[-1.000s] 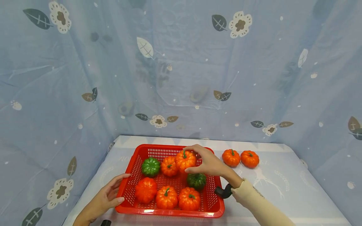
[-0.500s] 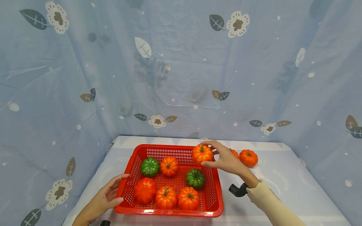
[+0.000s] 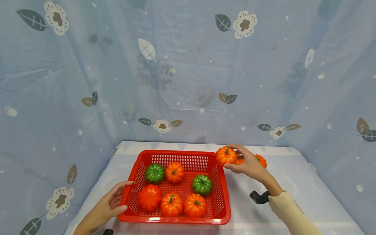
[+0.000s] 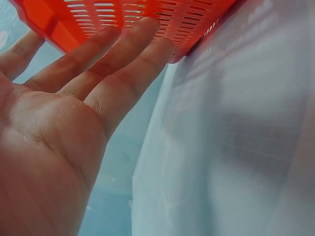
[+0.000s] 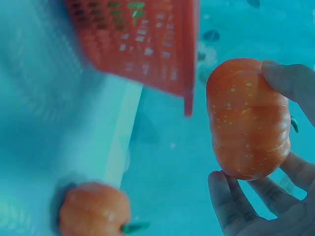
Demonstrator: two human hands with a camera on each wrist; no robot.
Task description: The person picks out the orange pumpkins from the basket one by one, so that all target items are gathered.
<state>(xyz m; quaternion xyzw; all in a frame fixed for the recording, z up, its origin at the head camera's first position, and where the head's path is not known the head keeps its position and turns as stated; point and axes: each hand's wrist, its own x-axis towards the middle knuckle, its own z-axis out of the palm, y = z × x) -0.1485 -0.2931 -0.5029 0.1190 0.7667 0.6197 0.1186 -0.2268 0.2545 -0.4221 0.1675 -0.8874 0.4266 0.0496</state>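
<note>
My right hand point(image 3: 248, 164) grips a small orange pumpkin point(image 3: 226, 156) by its sides, raised beside the right rim of a red plastic basket point(image 3: 176, 220). In the right wrist view the thumb and fingers hold the pumpkin point(image 5: 249, 120) from opposite sides, and its green stem shows. At the basket's left side my left hand point(image 3: 108, 202) touches the wall and rim. Its long fingers point(image 4: 130, 81) lie fairly straight against the slotted outer wall in the left wrist view. Inside the basket are several orange pumpkins point(image 3: 171, 204) and two green ones point(image 3: 202, 184).
Behind my right hand, two orange pumpkins on the table point(image 3: 293, 182) are partly hidden, one point(image 3: 260, 160) showing at the right. A patterned blue cloth point(image 3: 188, 71) hangs behind and at both sides. Black wrist-camera parts point(image 3: 259, 197) stick out under the right wrist.
My right hand has lifted the orange pumpkin from inside the basket and carried it right, across the right rim. The left hand has stayed at the basket's left side.
</note>
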